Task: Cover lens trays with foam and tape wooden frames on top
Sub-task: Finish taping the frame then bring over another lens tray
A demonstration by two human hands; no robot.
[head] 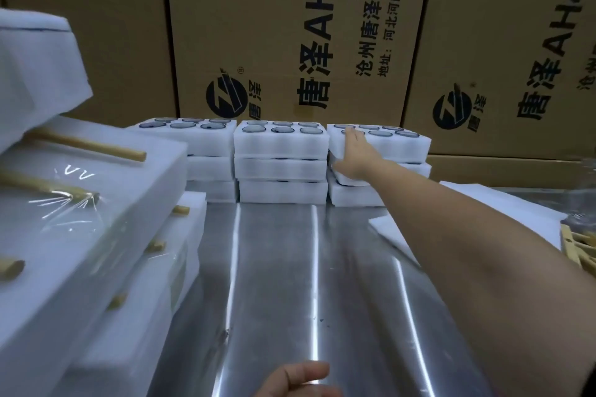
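1. The right hand (354,155) reached to the far edge of the metal table (274,267), where three stacks of lens trays stood side by side against the cardboard boxes (274,26).
2. It was on the top tray (403,147) of the right-hand stack. The fingers lay over the tray's near left corner and the thumb sat at the seam beneath, so the hand appeared to pinch that tray.
3. The left hand (295,380) hovered over the near edge, its fingers loosely curled and holding nothing.
4. The step was probably to pull this tray off its stack and bring it to the bare middle of the table.
5. The tray would need to come up level so the lenses (375,133) stayed seated. The foam looked soft, and a grip at one corner might bend it, so support from the left hand would help. Fingertips should stay off the glass.
6. The tray was a thick white foam block with six round wells in two rows. Each well held a dark-rimmed lens, and all were uncovered.
7. White foam sheets (503,203) lay by the right edge, with pale wooden pieces (580,248) beyond them.
8. Finished packs (80,203) were piled at the left edge, with wooden strips (87,145) on them and glossy tape over some.
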